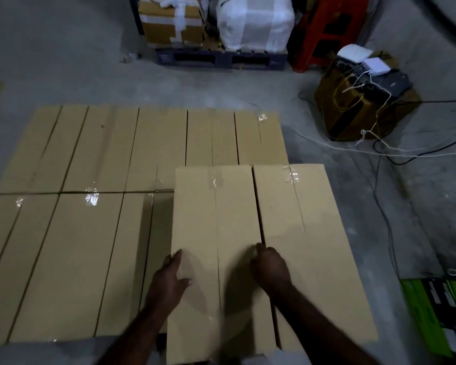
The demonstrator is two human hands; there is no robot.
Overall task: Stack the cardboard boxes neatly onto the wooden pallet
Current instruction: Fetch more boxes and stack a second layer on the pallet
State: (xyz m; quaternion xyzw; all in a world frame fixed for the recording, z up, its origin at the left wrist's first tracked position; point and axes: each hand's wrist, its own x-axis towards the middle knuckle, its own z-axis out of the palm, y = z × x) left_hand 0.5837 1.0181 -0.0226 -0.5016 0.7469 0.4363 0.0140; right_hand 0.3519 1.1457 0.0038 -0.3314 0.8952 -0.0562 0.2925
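Two hands clasp the top cardboard box, which lies on the lower boxes against a neighbouring box. Its left edge is gripped by the left hand, thumb on top; the right hand curls its fingers into the seam.

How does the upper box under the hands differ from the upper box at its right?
The held box is gripped at both long edges by the left hand and the right hand; the right box is gripped by no hand. The held box has lower-layer boxes at its left; the right box has floor at its right. Both are long, plain brown cardboard, lying flat side by side, with clear tape at the far end.
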